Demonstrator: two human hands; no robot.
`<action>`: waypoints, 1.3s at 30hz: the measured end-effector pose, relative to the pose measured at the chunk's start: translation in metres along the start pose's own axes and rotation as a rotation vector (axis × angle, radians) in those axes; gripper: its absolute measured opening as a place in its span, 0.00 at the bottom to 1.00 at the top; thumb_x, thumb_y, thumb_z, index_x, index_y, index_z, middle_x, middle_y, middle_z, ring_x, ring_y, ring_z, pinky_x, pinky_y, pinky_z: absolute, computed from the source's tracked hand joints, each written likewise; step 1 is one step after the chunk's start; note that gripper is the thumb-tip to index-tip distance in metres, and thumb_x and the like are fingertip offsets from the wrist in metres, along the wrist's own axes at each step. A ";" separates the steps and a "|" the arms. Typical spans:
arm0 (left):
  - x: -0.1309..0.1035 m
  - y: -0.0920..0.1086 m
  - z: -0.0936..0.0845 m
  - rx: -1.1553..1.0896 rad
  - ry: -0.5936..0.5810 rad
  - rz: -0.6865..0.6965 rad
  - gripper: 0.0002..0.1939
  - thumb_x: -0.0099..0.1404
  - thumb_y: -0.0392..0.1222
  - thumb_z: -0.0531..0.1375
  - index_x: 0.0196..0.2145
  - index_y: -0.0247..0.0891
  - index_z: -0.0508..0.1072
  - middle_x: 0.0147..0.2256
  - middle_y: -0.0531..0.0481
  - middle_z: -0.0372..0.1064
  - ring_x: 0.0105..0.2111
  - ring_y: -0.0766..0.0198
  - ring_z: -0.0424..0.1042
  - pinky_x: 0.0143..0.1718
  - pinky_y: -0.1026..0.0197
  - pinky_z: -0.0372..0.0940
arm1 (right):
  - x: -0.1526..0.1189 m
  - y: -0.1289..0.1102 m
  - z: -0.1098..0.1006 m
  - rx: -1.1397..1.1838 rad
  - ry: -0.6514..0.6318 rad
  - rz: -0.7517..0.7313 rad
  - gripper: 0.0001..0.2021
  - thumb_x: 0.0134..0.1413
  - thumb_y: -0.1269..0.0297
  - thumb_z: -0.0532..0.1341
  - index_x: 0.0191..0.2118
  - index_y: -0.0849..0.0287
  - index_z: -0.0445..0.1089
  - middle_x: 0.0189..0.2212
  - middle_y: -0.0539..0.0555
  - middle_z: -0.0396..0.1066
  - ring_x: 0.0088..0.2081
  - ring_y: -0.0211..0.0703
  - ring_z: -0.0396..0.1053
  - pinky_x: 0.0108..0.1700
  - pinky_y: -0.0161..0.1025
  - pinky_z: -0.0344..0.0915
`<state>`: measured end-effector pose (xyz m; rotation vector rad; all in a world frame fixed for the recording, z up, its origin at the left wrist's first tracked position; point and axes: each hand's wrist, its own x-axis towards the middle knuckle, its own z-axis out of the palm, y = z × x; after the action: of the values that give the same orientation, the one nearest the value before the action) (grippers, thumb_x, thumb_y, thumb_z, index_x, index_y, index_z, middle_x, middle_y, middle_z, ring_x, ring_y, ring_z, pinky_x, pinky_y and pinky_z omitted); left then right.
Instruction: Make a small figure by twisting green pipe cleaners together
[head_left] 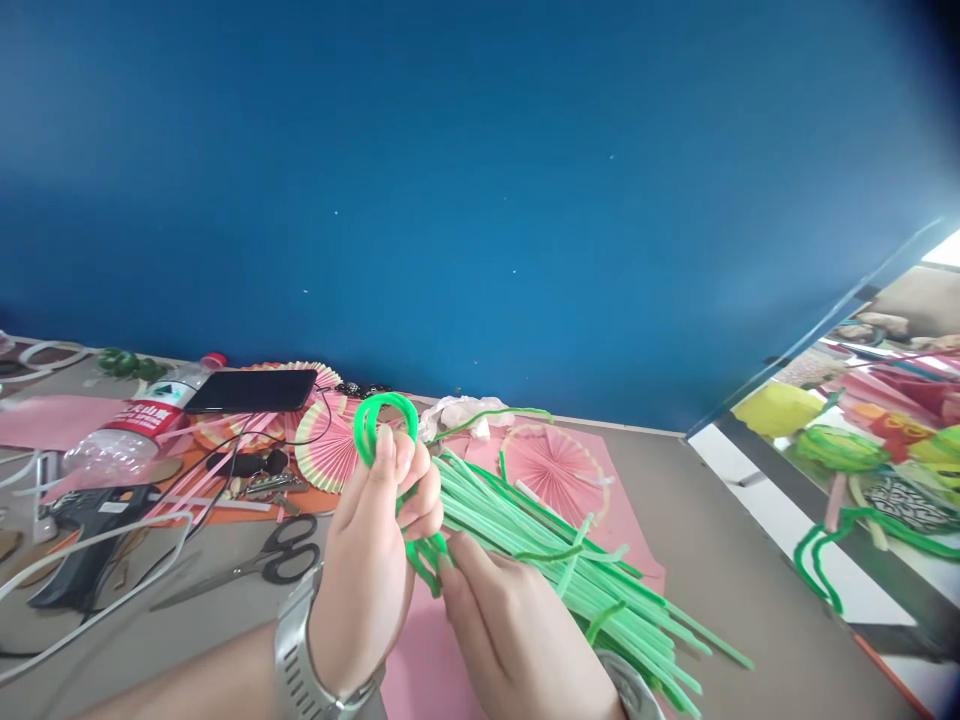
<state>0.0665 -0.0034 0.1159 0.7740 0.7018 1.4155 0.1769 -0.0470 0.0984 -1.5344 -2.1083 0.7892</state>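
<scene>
My left hand [390, 540] is closed around a bent green pipe cleaner [388, 400], and a doubled loop of it stands up above the thumb. Lower down, more green loops come out below the fingers, where my right hand [510, 620] pinches them between thumb and fingertips. Both hands meet over a pink paper sheet [431, 665]. Just beyond my right hand lies a thick bundle of light green pipe cleaners [570, 565], with a few darker ones tied around or lying among them. What sits inside my left palm is hidden.
On the left lie scissors [277, 560], a black glue gun [90, 535], a plastic bottle [139, 430] and a phone [251, 390]. Folded pink paper fans [559, 470] rest behind the hands. A blue partition [480, 200] closes off the back. Colourful craft pieces [840, 445] sit at right.
</scene>
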 end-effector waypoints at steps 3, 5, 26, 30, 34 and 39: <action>0.005 0.000 -0.003 -0.013 0.008 -0.084 0.17 0.67 0.47 0.51 0.22 0.38 0.55 0.22 0.57 0.44 0.19 0.72 0.46 0.17 0.69 0.47 | 0.001 -0.001 -0.006 0.289 -0.112 0.071 0.22 0.65 0.58 0.39 0.23 0.57 0.58 0.21 0.48 0.64 0.25 0.36 0.63 0.31 0.33 0.56; 0.010 0.000 -0.004 -0.031 0.009 -0.156 0.17 0.66 0.46 0.52 0.22 0.38 0.56 0.21 0.58 0.44 0.18 0.72 0.46 0.16 0.69 0.47 | 0.003 0.001 -0.007 0.441 -0.166 0.107 0.25 0.65 0.55 0.38 0.22 0.58 0.58 0.20 0.48 0.63 0.26 0.35 0.62 0.34 0.33 0.56; 0.014 0.001 -0.006 -0.139 0.063 -0.244 0.13 0.62 0.42 0.57 0.25 0.38 0.56 0.26 0.58 0.47 0.18 0.75 0.46 0.14 0.72 0.43 | 0.003 0.012 0.006 0.749 -0.267 0.193 0.19 0.65 0.57 0.42 0.24 0.57 0.56 0.13 0.44 0.55 0.19 0.34 0.55 0.31 0.36 0.57; 0.011 0.003 -0.006 -0.168 0.006 -0.241 0.14 0.62 0.41 0.57 0.23 0.38 0.55 0.24 0.58 0.45 0.17 0.76 0.43 0.13 0.71 0.42 | -0.004 0.007 -0.001 0.562 -0.143 0.305 0.25 0.62 0.49 0.43 0.23 0.58 0.63 0.25 0.50 0.67 0.32 0.40 0.65 0.42 0.39 0.55; 0.009 0.001 -0.004 -0.140 -0.027 -0.252 0.14 0.65 0.43 0.53 0.23 0.38 0.56 0.24 0.58 0.44 0.17 0.76 0.41 0.13 0.71 0.41 | 0.000 0.007 -0.003 0.664 -0.205 0.206 0.24 0.62 0.49 0.44 0.28 0.58 0.68 0.26 0.51 0.67 0.33 0.41 0.66 0.40 0.38 0.58; 0.010 -0.005 -0.005 -0.073 -0.046 -0.266 0.16 0.65 0.47 0.53 0.23 0.38 0.55 0.23 0.58 0.44 0.17 0.75 0.40 0.14 0.71 0.40 | 0.009 0.012 0.002 1.009 -0.375 0.107 0.24 0.63 0.52 0.44 0.28 0.62 0.67 0.22 0.50 0.64 0.24 0.36 0.63 0.35 0.39 0.63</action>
<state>0.0661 0.0068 0.1088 0.6288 0.6868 1.1719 0.1811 -0.0360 0.0888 -0.9616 -1.3899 1.9060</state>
